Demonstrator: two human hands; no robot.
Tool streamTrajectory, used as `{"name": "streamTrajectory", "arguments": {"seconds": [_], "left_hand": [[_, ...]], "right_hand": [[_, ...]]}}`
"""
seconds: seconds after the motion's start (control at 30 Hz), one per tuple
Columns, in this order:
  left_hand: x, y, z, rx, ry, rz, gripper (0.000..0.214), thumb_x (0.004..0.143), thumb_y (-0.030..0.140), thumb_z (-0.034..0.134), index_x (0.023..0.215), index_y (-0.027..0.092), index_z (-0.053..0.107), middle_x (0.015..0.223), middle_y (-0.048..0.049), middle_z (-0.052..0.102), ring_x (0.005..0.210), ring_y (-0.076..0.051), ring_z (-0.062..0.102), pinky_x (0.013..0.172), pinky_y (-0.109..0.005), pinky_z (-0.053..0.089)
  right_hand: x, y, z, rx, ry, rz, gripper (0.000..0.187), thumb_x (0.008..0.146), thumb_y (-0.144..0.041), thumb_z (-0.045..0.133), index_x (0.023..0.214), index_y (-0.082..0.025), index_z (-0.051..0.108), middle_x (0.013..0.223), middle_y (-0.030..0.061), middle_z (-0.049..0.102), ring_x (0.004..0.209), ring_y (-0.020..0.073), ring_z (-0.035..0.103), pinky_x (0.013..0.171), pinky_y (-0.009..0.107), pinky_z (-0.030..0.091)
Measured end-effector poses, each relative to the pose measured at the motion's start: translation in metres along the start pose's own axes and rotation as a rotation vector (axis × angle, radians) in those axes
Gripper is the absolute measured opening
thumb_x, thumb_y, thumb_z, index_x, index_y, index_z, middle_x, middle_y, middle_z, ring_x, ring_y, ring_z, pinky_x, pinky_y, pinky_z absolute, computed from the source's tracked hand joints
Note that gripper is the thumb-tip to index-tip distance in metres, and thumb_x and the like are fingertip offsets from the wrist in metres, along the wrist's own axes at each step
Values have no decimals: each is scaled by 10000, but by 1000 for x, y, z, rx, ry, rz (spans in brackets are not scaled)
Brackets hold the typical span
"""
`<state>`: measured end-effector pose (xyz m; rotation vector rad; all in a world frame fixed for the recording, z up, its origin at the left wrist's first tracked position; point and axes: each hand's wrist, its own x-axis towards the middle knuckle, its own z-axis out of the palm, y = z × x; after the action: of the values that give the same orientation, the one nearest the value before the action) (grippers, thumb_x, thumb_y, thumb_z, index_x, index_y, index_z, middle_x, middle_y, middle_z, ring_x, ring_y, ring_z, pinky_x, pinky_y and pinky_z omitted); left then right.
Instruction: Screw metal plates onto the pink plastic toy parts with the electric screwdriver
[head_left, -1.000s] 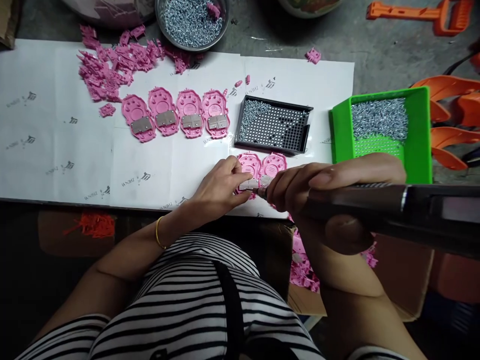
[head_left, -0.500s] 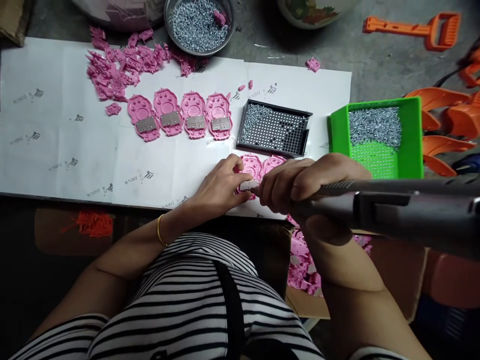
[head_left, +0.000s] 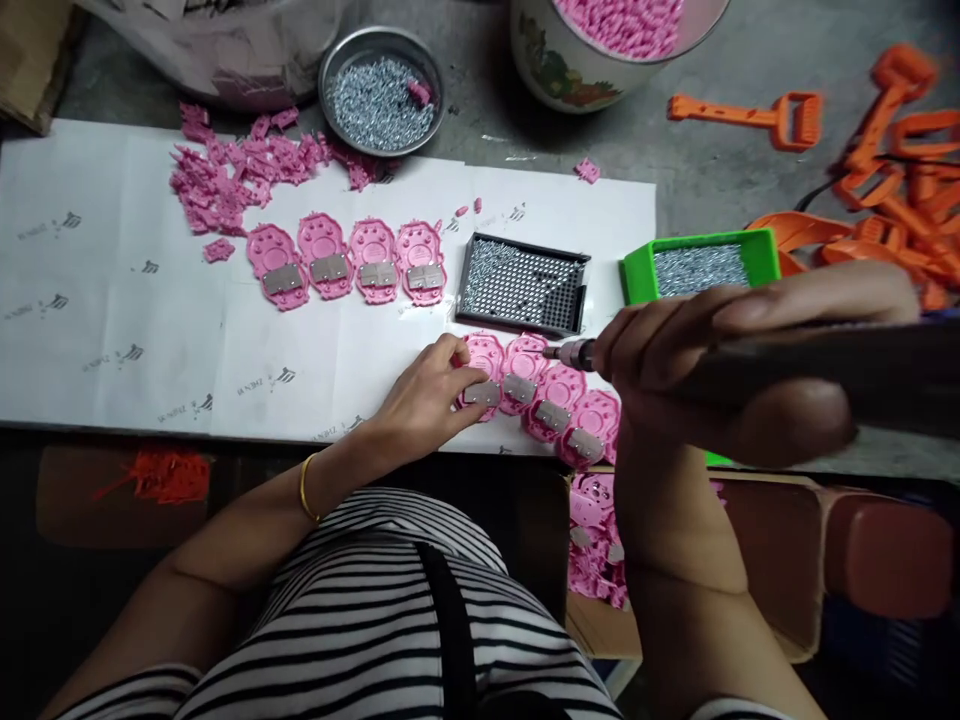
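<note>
- Pinning a pink paw-shaped plastic shell [head_left: 482, 362] flat on the white paper sheet [head_left: 112, 320], the left hand [head_left: 424, 392] sits just in front of the black perforated screw tray [head_left: 523, 287]. Its fingers are curled down and closed on the shell at its grey metal plate [head_left: 484, 394].
- I see the right hand [head_left: 697, 350] to the right of that tray, fingers wrapped shut round a dark barrel-shaped electric screwdriver [head_left: 825, 375]. The tool's tip hangs just above the near row, close to the tray's front edge.
- Three more pink shells [head_left: 559, 400] run rightward from the pinned one, each touching its neighbour. A far row of four shells [head_left: 352, 262] lies left of the tray.
- Right of the tray stands a green plastic box of screws [head_left: 697, 268]. Behind the tray and to its left are a round steel bowl of screws [head_left: 381, 90] and a heap of small pink parts [head_left: 225, 175].
- My judgement is that the pinned shell is light, stiff and smooth, so it would skate on the paper under a sideways push. I would hold it by pressing on the plate or pinching the rim, clear of the screw holes.
- The screwdriver looks rigid and much heavier, and is best gripped low on the barrel.
</note>
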<state>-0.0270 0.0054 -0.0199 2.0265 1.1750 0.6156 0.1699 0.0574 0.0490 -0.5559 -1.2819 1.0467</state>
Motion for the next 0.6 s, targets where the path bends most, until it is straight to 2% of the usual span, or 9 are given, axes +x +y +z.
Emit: {"name": "streamTrajectory", "arguments": {"seconds": [0.07, 0.1, 0.23, 0.33, 0.47, 0.53, 0.6], "left_hand": [[-1, 0, 0, 18, 15, 2, 212, 861, 295, 706, 1018, 154, 722, 1038, -69, 505, 874, -162, 544, 779, -320, 535], [-2, -1, 0, 32, 29, 10, 226, 855, 286, 712, 1039, 154, 722, 1048, -73, 509, 888, -167, 547, 792, -327, 541], [-3, -2, 1, 68, 60, 33, 264, 819, 245, 748, 1064, 152, 716, 1078, -79, 511, 902, -171, 544, 820, -345, 558], [-3, -2, 1, 56, 57, 17, 268, 808, 228, 759, 1062, 151, 714, 1068, -74, 515, 887, -162, 548, 826, -346, 566], [-2, 0, 1, 56, 75, 11, 269, 794, 220, 771, 1050, 155, 718, 1048, -69, 524, 879, -161, 550, 811, -340, 574], [-1, 0, 1, 53, 84, 19, 271, 787, 202, 773, 1048, 150, 717, 1044, -70, 527, 885, -163, 551, 811, -338, 577], [-1, 0, 1, 49, 89, 27, 267, 791, 187, 767, 1050, 147, 715, 1043, -72, 529, 892, -165, 553, 814, -339, 579]], "right_hand": [[10, 17, -10, -41, 61, -194, 177, 768, -397, 717, 891, -270, 709, 436, -71, 430, 294, 110, 374, 281, 262, 386], [14, 25, -15, -73, 91, -241, 159, 781, -394, 702, 891, -280, 687, 444, -74, 423, 298, 106, 364, 279, 254, 379], [23, 44, -24, -133, 174, -189, 153, 777, -401, 682, 866, -300, 610, 476, -73, 425, 341, 104, 375, 316, 246, 370], [24, 46, -22, -138, 192, -139, 167, 762, -381, 662, 885, -305, 578, 489, -78, 428, 356, 106, 376, 329, 259, 360], [26, 48, -20, -215, 218, -52, 229, 755, -455, 663, 865, -319, 516, 493, -81, 415, 369, 113, 369, 343, 284, 375], [28, 52, -20, -243, 237, -74, 267, 764, -509, 651, 845, -311, 491, 485, -84, 385, 354, 111, 338, 321, 281, 353], [29, 56, -19, -231, 238, -161, 290, 784, -533, 632, 810, -293, 473, 473, -90, 341, 323, 95, 281, 281, 257, 295]]}}
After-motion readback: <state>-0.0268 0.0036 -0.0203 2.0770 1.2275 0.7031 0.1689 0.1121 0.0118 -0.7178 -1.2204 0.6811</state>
